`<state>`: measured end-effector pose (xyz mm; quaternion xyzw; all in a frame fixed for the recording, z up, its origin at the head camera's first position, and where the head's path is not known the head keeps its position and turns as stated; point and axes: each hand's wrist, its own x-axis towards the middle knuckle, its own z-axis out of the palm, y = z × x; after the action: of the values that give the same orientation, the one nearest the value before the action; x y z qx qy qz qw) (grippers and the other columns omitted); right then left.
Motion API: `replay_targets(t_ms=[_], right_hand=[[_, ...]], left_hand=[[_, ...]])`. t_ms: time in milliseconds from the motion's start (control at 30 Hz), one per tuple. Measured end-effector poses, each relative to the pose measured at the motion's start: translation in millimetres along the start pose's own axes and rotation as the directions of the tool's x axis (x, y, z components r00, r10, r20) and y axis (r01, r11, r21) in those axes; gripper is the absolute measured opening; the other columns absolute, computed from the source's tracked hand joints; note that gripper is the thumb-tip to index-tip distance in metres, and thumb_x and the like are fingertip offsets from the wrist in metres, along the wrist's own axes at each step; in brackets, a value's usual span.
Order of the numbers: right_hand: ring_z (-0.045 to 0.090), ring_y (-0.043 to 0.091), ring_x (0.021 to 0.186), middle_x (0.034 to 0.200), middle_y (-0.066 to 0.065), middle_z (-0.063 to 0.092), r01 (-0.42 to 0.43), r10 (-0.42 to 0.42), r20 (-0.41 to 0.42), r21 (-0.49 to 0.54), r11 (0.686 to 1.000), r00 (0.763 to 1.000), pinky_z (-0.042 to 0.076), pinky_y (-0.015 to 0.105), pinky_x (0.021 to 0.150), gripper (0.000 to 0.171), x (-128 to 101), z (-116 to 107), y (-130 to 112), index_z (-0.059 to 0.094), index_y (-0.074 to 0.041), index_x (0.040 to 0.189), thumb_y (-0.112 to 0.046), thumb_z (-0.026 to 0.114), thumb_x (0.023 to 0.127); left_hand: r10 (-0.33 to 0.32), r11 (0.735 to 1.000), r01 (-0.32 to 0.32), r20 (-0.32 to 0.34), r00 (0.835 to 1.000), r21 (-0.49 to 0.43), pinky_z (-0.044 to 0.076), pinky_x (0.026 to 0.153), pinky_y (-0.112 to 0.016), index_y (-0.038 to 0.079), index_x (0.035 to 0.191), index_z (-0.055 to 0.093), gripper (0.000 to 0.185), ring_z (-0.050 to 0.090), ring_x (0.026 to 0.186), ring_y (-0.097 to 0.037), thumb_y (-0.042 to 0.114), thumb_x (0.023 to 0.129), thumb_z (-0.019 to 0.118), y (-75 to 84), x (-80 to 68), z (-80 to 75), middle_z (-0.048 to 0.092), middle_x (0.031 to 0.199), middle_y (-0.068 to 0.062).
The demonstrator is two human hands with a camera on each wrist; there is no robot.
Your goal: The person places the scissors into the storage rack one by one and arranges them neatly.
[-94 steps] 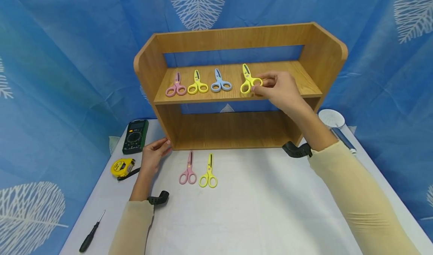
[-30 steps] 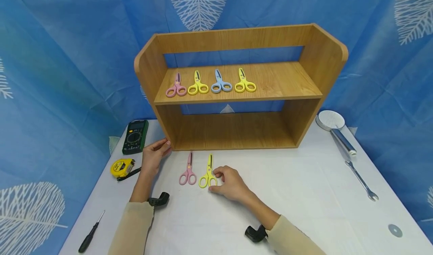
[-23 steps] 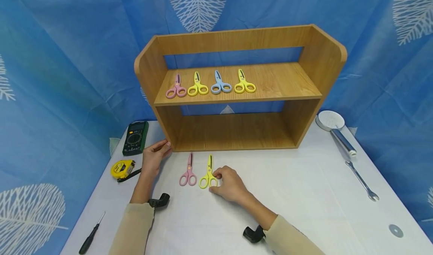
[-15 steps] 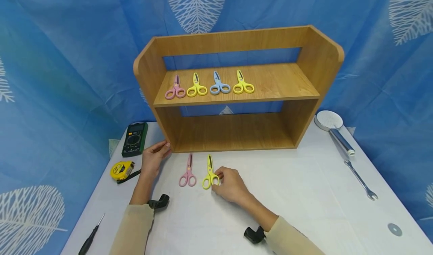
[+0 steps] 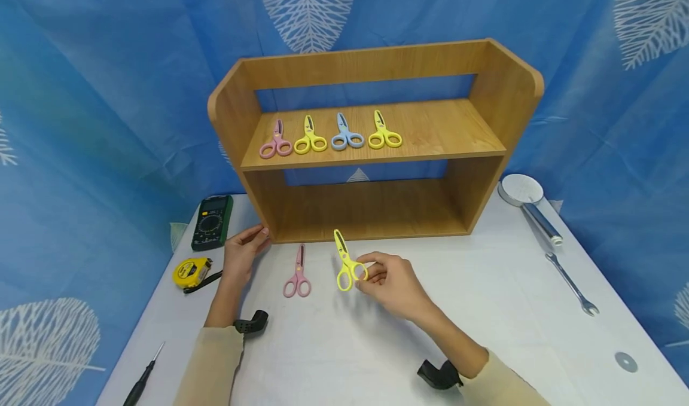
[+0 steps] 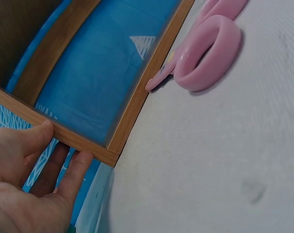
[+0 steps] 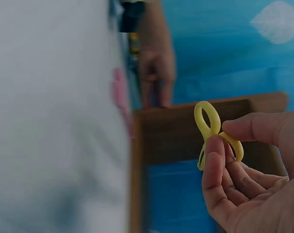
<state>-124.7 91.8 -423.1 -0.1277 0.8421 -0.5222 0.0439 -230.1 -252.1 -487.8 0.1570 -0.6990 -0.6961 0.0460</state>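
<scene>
My right hand (image 5: pixel 384 277) pinches a pair of yellow scissors (image 5: pixel 347 262) by a handle loop and holds them just above the white table (image 5: pixel 484 328), blades pointing toward the wooden shelf (image 5: pixel 371 149). In the right wrist view thumb and fingers grip the yellow scissors (image 7: pixel 212 128). A pair of pink scissors (image 5: pixel 298 274) lies on the table to their left, and shows as pink scissors (image 6: pixel 207 51) in the left wrist view. My left hand (image 5: pixel 244 253) rests against the shelf's lower left corner (image 6: pixel 101 148), fingers straight. Several scissors (image 5: pixel 329 140) lie in a row on the upper board.
A green multimeter (image 5: pixel 213 220), a yellow tape measure (image 5: pixel 188 271) and a black screwdriver (image 5: pixel 141 382) lie at the left. At the right are a silver shower head (image 5: pixel 530 205), a wrench (image 5: pixel 572 283) and a washer (image 5: pixel 626 362). Blue cloth hangs behind.
My right hand placed yellow scissors on the shelf, came down to the table, took hold of the other yellow scissors and lifted them. The left hand has stayed at the shelf corner.
</scene>
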Motion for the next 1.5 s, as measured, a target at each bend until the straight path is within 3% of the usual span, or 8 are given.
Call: replay_targets(t_ms=[300, 467, 600, 833, 967, 1133, 1267, 1500], right_hand=[[0.070, 0.013, 0.084, 0.098, 0.008, 0.078, 0.185, -0.197, -0.175, -0.079, 0.979, 0.965, 0.060, 0.019, 0.074, 0.038, 3.3, -111.4, -68.7, 0.069, -0.007, 0.127, -0.015, 0.080, 0.092], [0.066, 0.011, 0.089, 0.103, 0.009, 0.076, 0.083, -0.135, -0.294, -0.184, 0.980, 0.946, 0.056, 0.011, 0.073, 0.046, 33.1, -162.2, -85.7, 0.065, -0.010, 0.136, -0.025, 0.078, 0.094], [0.062, 0.013, 0.093, 0.102, 0.005, 0.073, -0.011, -0.060, -0.312, -0.221, 0.975, 0.948, 0.053, 0.012, 0.070, 0.053, 66.1, -187.0, -89.1, 0.063, -0.011, 0.140, -0.033, 0.076, 0.095], [0.057, 0.016, 0.094, 0.097, 0.001, 0.068, -0.117, 0.041, -0.298, -0.245, 0.962, 0.954, 0.050, 0.018, 0.067, 0.054, 112.4, -202.8, -87.8, 0.060, -0.008, 0.143, -0.032, 0.073, 0.096], [0.051, 0.019, 0.104, 0.112, 0.006, 0.064, -0.168, 0.096, -0.273, -0.254, 0.953, 0.957, 0.048, 0.024, 0.076, 0.056, 124.7, -203.6, -84.5, 0.057, -0.009, 0.146, -0.036, 0.068, 0.098], [0.047, 0.026, 0.118, 0.136, 0.014, 0.054, -0.181, 0.112, -0.238, -0.289, 0.940, 0.965, 0.047, 0.032, 0.085, 0.054, 127.5, -203.2, -82.2, 0.059, -0.009, 0.145, -0.039, 0.064, 0.100], [0.047, 0.029, 0.118, 0.137, 0.016, 0.053, -0.160, 0.092, -0.212, -0.328, 0.931, 0.973, 0.048, 0.034, 0.083, 0.052, 127.6, -201.8, -81.6, 0.061, -0.006, 0.142, -0.034, 0.067, 0.099], [0.050, 0.032, 0.131, 0.153, 0.014, 0.045, -0.155, 0.083, -0.246, -0.291, 0.944, 0.966, 0.056, 0.043, 0.100, 0.066, 113.9, -197.7, -82.7, 0.047, -0.014, 0.154, -0.043, 0.067, 0.098]], left_hand=[[0.000, 1.000, 0.000, -0.018, 1.000, 0.017, 0.061, 0.093, -0.026, 0.008, 0.135, 0.068, 0.039, 0.071, 0.112, -0.016, 0.020, 0.098, 0.071, 1.5, 0.4, -1.4, 0.066, 0.132, -0.010], [0.003, 1.000, -0.003, -0.007, 1.000, 0.023, 0.060, 0.094, -0.026, 0.008, 0.136, 0.068, 0.041, 0.070, 0.115, -0.017, 0.021, 0.097, 0.071, 0.0, -0.1, -0.7, 0.066, 0.134, -0.010], [0.002, 1.000, -0.002, -0.014, 1.000, 0.021, 0.060, 0.094, -0.025, 0.008, 0.135, 0.068, 0.040, 0.070, 0.115, -0.016, 0.021, 0.097, 0.071, -1.9, 0.1, -1.5, 0.066, 0.131, -0.008], [0.004, 1.000, -0.004, -0.007, 1.000, 0.003, 0.060, 0.095, -0.027, 0.006, 0.135, 0.067, 0.041, 0.071, 0.112, -0.014, 0.020, 0.098, 0.071, -1.6, 0.3, -1.4, 0.067, 0.128, -0.007], [-0.005, 1.000, 0.005, -0.003, 1.000, 0.001, 0.060, 0.096, -0.027, 0.005, 0.136, 0.067, 0.039, 0.070, 0.113, -0.015, 0.018, 0.099, 0.070, -0.4, 1.0, 0.2, 0.065, 0.132, -0.010], [-0.012, 1.000, 0.012, -0.008, 1.000, 0.007, 0.060, 0.095, -0.026, 0.007, 0.136, 0.067, 0.039, 0.068, 0.119, -0.018, 0.018, 0.099, 0.070, 1.3, 0.8, 0.8, 0.064, 0.137, -0.012], [-0.013, 1.000, 0.013, -0.006, 1.000, 0.005, 0.060, 0.096, -0.027, 0.007, 0.137, 0.066, 0.040, 0.068, 0.122, -0.021, 0.019, 0.099, 0.070, 1.6, 0.3, 0.6, 0.063, 0.139, -0.013], [-0.008, 1.000, 0.008, -0.011, 1.000, 0.001, 0.060, 0.097, -0.029, 0.008, 0.136, 0.068, 0.042, 0.069, 0.121, -0.023, 0.022, 0.096, 0.073, -0.2, 0.1, 0.5, 0.065, 0.136, -0.011]])
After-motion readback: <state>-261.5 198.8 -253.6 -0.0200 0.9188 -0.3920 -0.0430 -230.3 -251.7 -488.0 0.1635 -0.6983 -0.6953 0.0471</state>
